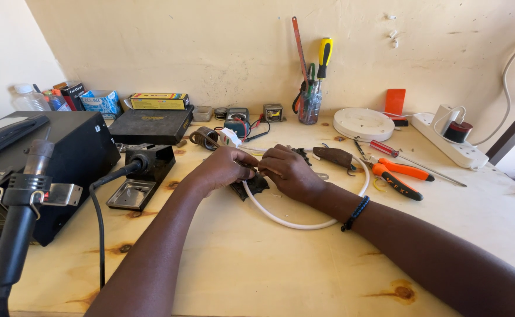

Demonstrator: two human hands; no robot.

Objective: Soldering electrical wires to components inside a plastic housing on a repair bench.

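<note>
My left hand (221, 169) and my right hand (289, 171) meet over the middle of a pale wooden bench, fingers closed around a small black part (251, 186) that lies partly hidden beneath them. A white cable (295, 223) loops from under the hands round towards my right wrist, which wears a dark braided band (355, 212). Which hand grips the cable end I cannot tell; both press on the black part.
Orange-handled pliers (399, 176) and a red screwdriver (386, 149) lie to the right, beside a white round disc (363, 124) and a white power strip (452, 141). A black hot-air station (52, 158) with its handpiece (19, 217) stands left, next to a soldering-iron stand (143, 173). A jar of tools (310, 105) stands by the wall.
</note>
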